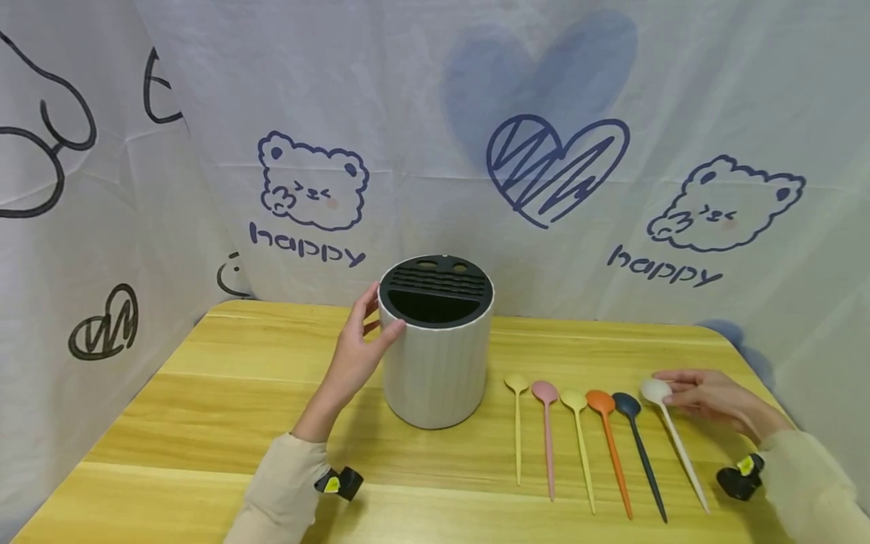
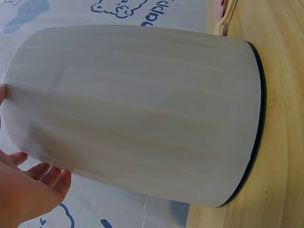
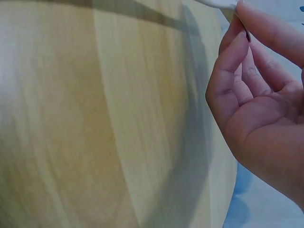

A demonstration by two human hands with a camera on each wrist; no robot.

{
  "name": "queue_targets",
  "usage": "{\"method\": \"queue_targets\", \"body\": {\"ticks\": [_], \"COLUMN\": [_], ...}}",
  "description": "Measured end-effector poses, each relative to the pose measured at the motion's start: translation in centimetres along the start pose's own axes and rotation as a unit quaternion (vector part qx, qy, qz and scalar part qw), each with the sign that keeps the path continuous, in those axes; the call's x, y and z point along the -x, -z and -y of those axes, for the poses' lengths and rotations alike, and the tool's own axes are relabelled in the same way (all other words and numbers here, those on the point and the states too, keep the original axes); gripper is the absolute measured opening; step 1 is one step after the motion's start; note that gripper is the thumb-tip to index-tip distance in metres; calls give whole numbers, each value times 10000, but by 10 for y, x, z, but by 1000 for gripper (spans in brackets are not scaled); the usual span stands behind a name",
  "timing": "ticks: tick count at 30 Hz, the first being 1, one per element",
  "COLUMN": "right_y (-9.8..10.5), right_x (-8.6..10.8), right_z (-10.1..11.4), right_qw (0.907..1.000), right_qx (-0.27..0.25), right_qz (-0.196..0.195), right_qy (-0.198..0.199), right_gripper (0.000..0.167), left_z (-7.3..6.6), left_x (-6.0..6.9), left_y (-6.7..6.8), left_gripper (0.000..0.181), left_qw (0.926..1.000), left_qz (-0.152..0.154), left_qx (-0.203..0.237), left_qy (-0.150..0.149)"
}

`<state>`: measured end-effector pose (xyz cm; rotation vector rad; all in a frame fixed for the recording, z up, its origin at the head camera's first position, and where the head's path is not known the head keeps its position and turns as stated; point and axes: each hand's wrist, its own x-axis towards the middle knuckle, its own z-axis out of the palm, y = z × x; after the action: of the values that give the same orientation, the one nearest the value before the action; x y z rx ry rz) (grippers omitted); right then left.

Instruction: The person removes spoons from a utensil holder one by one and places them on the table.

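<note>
A white ribbed utensil holder (image 1: 436,378) with a slotted black top (image 1: 438,291) stands upright on the table. My left hand (image 1: 356,344) holds its upper left side, thumb at the front and fingers round the back; the left wrist view shows those fingers touching the holder's wall (image 2: 137,109). At the right, my right hand (image 1: 714,400) pinches the bowl edge of a white spoon (image 1: 682,446) between thumb and finger. Beside it lie a dark blue spoon (image 1: 642,453), an orange spoon (image 1: 614,453), two yellow spoons and a pink spoon (image 1: 547,438), handles toward me.
The wooden table (image 1: 204,423) ends at a white cloth backdrop (image 1: 421,98) printed with bears and hearts. A cloth side wall (image 1: 54,264) borders the left, and another is at the right. Black wrist cameras sit under both cuffs, close to the tabletop.
</note>
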<state>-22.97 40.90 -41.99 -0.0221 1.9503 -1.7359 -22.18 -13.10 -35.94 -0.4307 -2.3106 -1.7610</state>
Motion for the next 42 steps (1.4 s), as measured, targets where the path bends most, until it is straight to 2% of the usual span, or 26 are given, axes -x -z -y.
{"method": "queue_targets", "body": {"ticks": [8, 16, 25, 28, 33, 39, 42], "right_y": [4, 6, 2, 1, -3, -10, -13], "right_x": [1, 0, 3, 4, 4, 3, 2], "right_z": [-6, -13, -14, -13, -12, -8, -5], "right_qw": [9997, 9998, 9997, 9997, 9945, 9762, 9668], "right_qx": [-199, -110, -149, 142, 867, 1956, 2315], "right_qz": [37, 103, 114, -35, -543, -926, -1070], "right_qy": [-167, -151, -137, -175, -231, -155, -149], "right_gripper": [36, 42, 37, 40, 51, 57, 58], "left_z": [-1, 1, 0, 0, 1, 1, 1], "left_x": [1, 2, 2, 2, 2, 2, 2], "left_y": [-1, -1, -1, -1, -1, 0, -1], "left_gripper": [71, 71, 71, 71, 71, 71, 70], "left_qw": [10000, 10000, 10000, 10000, 10000, 10000, 10000], "left_qz": [-23, -21, -9, -7, -10, -14, -31], "left_qx": [-29, -23, 0, -17, -39, -28, -30], "left_qy": [-5, -32, 8, 15, 17, -35, -39]}}
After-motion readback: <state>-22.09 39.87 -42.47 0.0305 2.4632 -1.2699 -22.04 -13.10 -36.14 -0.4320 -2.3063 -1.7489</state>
